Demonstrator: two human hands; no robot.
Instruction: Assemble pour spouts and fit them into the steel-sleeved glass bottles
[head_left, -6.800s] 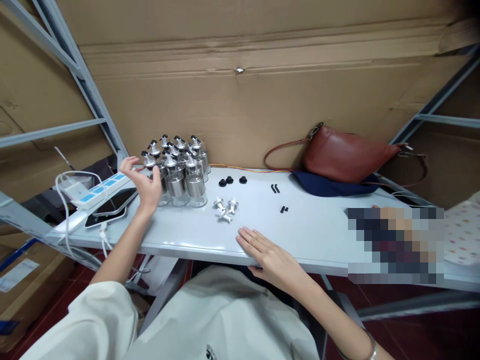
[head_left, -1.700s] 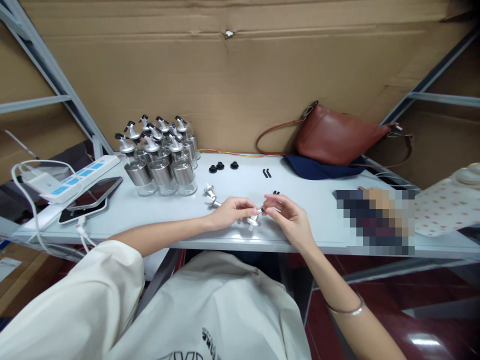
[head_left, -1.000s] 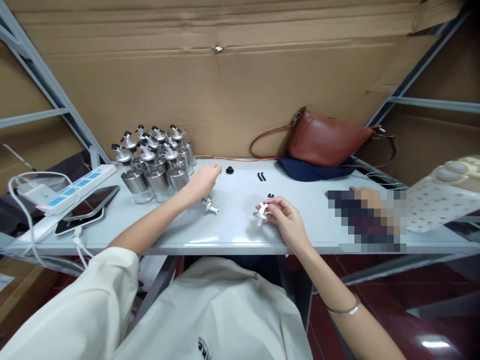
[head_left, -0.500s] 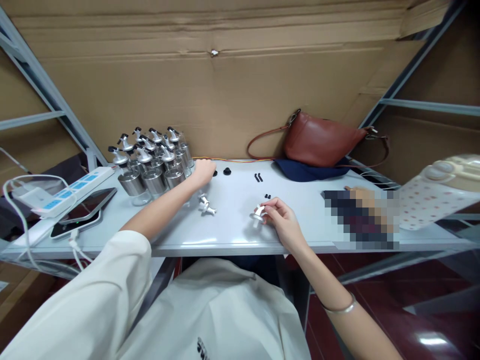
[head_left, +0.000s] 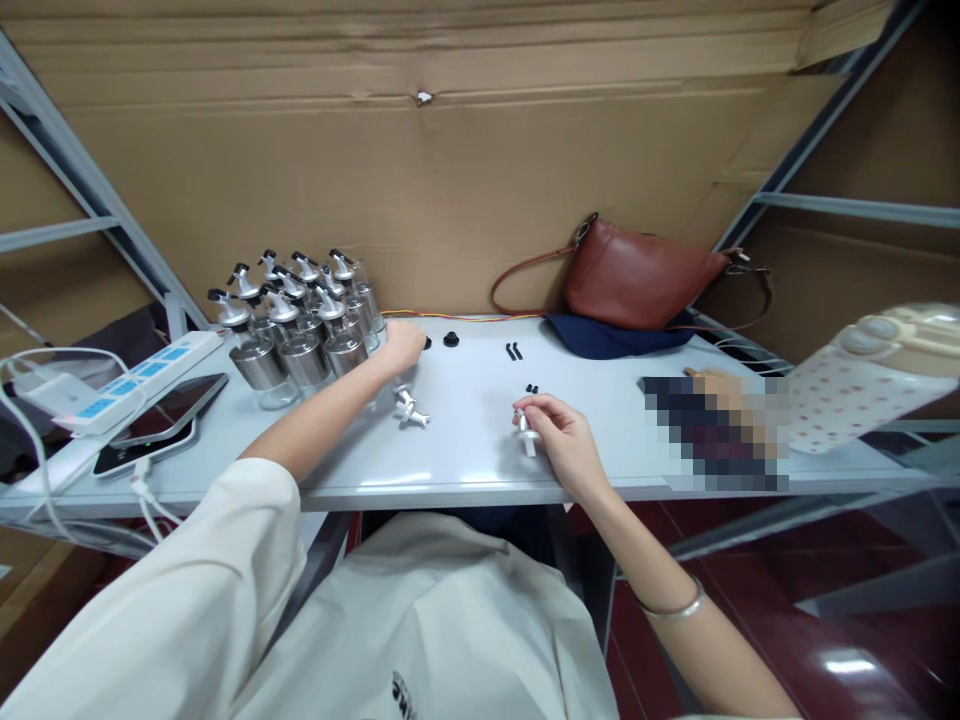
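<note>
My right hand (head_left: 559,435) pinches a silver pour spout (head_left: 528,438) above the front of the table, its wide collar and pale stem pointing down. At the back, next to the bottles, my left hand (head_left: 405,345) is closed with the fingers curled down and mostly hidden. A black stopper (head_left: 427,343) shows at its edge; whether the fingers grip it I cannot tell. Another black stopper (head_left: 451,339) sits just to the right. More silver spouts (head_left: 412,412) lie between my hands. Small black caps (head_left: 532,389) and two black levers (head_left: 514,351) lie beyond my right hand.
Several glass-and-steel bottles (head_left: 304,360) with spouts crowd the left back. A power strip (head_left: 146,380) and phones (head_left: 150,430) lie left of them. A brown bag (head_left: 645,275) rests on dark blue cloth (head_left: 607,340) at the back right. A dotted bottle (head_left: 847,400) is at far right.
The spout in my right hand has turned and shifted slightly right, with its stem now clearer. My left hand stays by the black stopper. The whole view has shifted slightly.
</note>
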